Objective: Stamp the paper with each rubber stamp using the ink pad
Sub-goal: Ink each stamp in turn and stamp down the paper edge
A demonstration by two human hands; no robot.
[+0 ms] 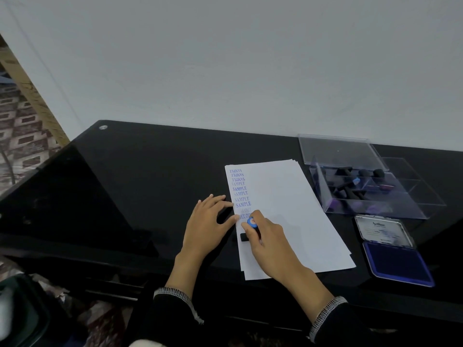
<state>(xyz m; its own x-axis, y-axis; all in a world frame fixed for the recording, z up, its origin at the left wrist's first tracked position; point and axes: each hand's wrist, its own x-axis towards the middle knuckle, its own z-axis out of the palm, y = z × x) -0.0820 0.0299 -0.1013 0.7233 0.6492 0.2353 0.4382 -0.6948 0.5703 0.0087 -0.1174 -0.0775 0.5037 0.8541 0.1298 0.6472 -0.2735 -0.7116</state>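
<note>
stamp [251, 227]: black body with a blue round cap, standing base-down on the paper near its left edge, toward the sheet's 7 o'clock corner; the base shows as a black block at the hand's 9 o'clock side.
right hand [269, 242]: its grip is clamped on the stamp, fingers and thumb curled round the handle just under the blue cap; the forearm runs off toward 5 o'clock into a dark sleeve with a pale trimmed cuff.
paper [288, 209]: a small stack of white sheets lying flat on the tabletop, long axis tilted from 11 to 5 o'clock; a column of blue prints reading "sample" runs down its left margin, some faint, some upside down, and a bolder print just at 12 o'clock of the stamp is partly hidden by the hand.
left hand [209, 220]: grip apart, fingers straight and spread, fingertips touching the paper's left edge at 9 o'clock of the stamp.
ink pad [398, 262]: open, at 3 o'clock of the paper; blue pad facing up, hinged lid with a printed label tipped back at its 12 o'clock end.
clear box [370, 189]: transparent, divided into compartments, at 1 o'clock of the paper; more stamps lie inside, their number hard to tell; its clear lid stands open behind.
tabletop [150, 171]: glossy black, set against a pale wall.
</note>
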